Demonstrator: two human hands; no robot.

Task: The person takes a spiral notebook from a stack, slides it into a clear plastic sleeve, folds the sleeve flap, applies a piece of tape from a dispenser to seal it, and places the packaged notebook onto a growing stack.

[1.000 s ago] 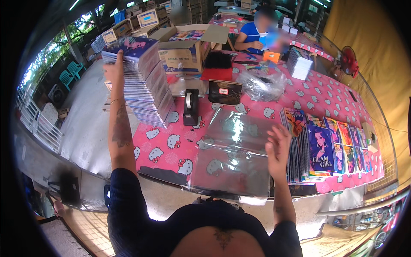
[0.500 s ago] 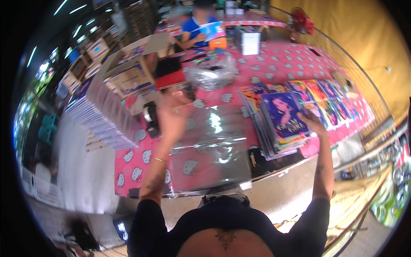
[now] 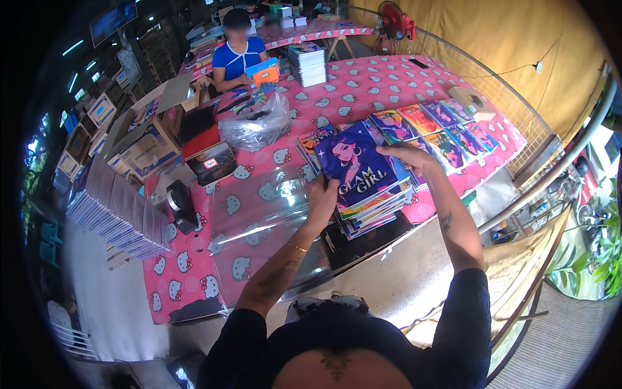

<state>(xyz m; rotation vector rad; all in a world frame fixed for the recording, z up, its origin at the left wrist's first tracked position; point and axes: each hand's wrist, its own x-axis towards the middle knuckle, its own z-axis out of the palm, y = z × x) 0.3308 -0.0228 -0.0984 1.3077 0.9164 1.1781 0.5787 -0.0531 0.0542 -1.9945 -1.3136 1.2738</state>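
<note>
A purple notebook with a drawn long-haired figure on its cover lies on top of a stack of notebooks. My left hand grips its lower left edge, thumb on the cover side and the other fingers mostly hidden. At its right edge, my right hand is closed on the same notebook, thumb over the cover. Clear plastic sleeves lie flat on the pink cartoon-print tablecloth, beside my left forearm.
More colourful notebooks lie in rows on the right. A tape dispenser, a tall notebook stack and an open carton stand left. Bundled plastic lies farther back. Across the table, a person in blue holds a notebook.
My left hand has come from the left, over the plastic sleeves, to the purple notebook's edge. My right hand stays at the notebook's right side. The whole view has shifted.
</note>
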